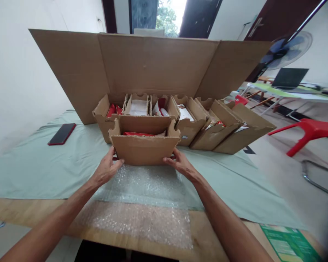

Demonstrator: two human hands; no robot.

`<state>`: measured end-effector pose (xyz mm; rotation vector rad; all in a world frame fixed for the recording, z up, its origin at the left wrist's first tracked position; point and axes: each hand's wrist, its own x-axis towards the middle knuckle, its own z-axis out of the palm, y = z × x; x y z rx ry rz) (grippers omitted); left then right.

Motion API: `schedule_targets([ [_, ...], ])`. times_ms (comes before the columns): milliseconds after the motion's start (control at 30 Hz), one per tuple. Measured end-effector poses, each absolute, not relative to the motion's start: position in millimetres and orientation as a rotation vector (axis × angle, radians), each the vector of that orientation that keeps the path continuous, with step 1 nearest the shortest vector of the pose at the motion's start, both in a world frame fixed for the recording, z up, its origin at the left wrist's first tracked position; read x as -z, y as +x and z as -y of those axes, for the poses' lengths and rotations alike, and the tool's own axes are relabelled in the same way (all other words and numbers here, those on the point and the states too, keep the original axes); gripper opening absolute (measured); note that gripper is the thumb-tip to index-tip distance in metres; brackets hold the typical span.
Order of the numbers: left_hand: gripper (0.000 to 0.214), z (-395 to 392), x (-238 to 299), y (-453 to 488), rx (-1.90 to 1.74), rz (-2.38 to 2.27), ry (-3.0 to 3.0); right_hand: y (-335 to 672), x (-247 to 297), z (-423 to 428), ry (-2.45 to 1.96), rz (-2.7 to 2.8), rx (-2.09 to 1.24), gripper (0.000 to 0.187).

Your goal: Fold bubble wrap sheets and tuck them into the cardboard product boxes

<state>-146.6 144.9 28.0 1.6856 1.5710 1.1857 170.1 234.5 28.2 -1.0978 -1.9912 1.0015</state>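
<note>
A small open-topped cardboard box (144, 150) stands in front of me, with a red packet (138, 134) showing inside. My left hand (107, 168) grips its lower left corner, thumb on the front face. At the lower right corner, my right hand (182, 164) holds it the same way; the fingers of both hands are partly hidden behind the box. Beneath and in front of it lies a sheet of bubble wrap (147, 196). Behind, several similar cardboard boxes (192, 125) stand in a row with packets and white items in them.
A tall folded cardboard panel (155, 67) rises behind the boxes. On the pale green cloth (30, 163) at left lies a phone (62, 134). A green printed sheet (289, 242) is at the front right. Beyond are a red stool (311, 133), a laptop (289, 78) and a fan (288, 51).
</note>
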Motion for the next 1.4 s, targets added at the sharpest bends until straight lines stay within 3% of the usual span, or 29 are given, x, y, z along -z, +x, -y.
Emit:
schedule_targets([
  [167, 0.073, -105, -25, -154, -1.263, -1.847, 1.846, 191, -25, -198, -1.23, 1.935, -0.844, 0.061],
  [267, 0.056, -70, -20, -136, -1.15, -1.87, 2.211, 188, -21, -154, -1.261, 2.027, -0.526, 0.051],
  [400, 0.045, -46, -3, -100, -0.619, -1.558, 2.564, 146, -12, -105, -1.058, 2.486, -0.382, 0.048],
  [567, 0.065, -24, 16, -132, -0.335, -1.801, 2.422, 155, 11, -90, -1.088, 2.696, -0.264, 0.057],
  [800, 0.058, 20, 4, -187, -0.359, -2.159, 2.272, 233, 16, -72, -1.375, 2.492, 0.098, 0.051],
  [1033, 0.063, 22, 2, -163, -0.246, -1.837, 2.431, 208, 6, -35, -1.135, 2.647, -0.05, 0.058],
  [1267, 0.085, 64, 5, -186, -0.225, -1.687, 2.547, 235, 5, 13, -1.054, 2.71, -0.132, 0.097],
  [1400, 0.06, 62, 7, -194, -0.262, -1.678, 2.598, 234, 8, 17, -1.092, 2.684, -0.061, 0.068],
])
